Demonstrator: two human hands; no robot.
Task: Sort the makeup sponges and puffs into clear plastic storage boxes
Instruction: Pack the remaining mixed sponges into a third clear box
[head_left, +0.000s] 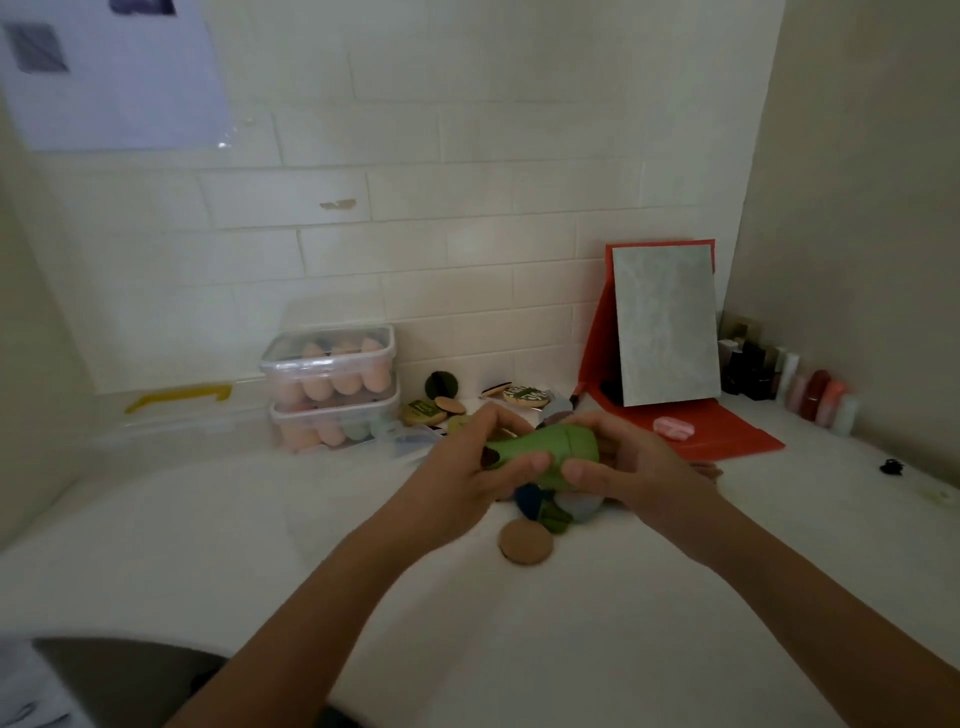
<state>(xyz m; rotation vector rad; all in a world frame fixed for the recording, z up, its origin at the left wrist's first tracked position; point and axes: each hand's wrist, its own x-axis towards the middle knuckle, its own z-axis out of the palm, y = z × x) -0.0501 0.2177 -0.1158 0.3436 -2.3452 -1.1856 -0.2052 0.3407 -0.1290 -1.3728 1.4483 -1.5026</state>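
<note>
A green soft piece (550, 447) was held just above the middle of the desk (260, 545) by both hands. The grip of the left hand (470, 467) was closed round its narrower end, with the thumb laid along the near side. The grip of the right hand (628, 467) was closed round its wider end. Whether the piece was one sponge or a stack of puffs could not be told.

Directly beneath the hands a small heap of puffs (550, 506) in dark blue, green and pale blue was seen on the desk. A tan round puff (525, 543) was laid flat just beside it, on the near side.

Towards the far edge, left of the hands, two clear boxes were stacked against the tiled wall. The upper clear box (330, 364) was filled with peach sponges, and the lower clear box (332, 423) with peach and pale ones; both were lidded. Further left a large clear box (176, 410) with a yellow handle was set. More loose puffs (441, 395) were scattered along the far edge between the boxes and a red stand (737, 436).

A mirror (665, 322) was propped on the stand, and a pink puff (674, 427) was laid on its base. Bottles (789, 379) were lined up in the far right corner, and a black clip (892, 466) was left near the right edge.
</note>
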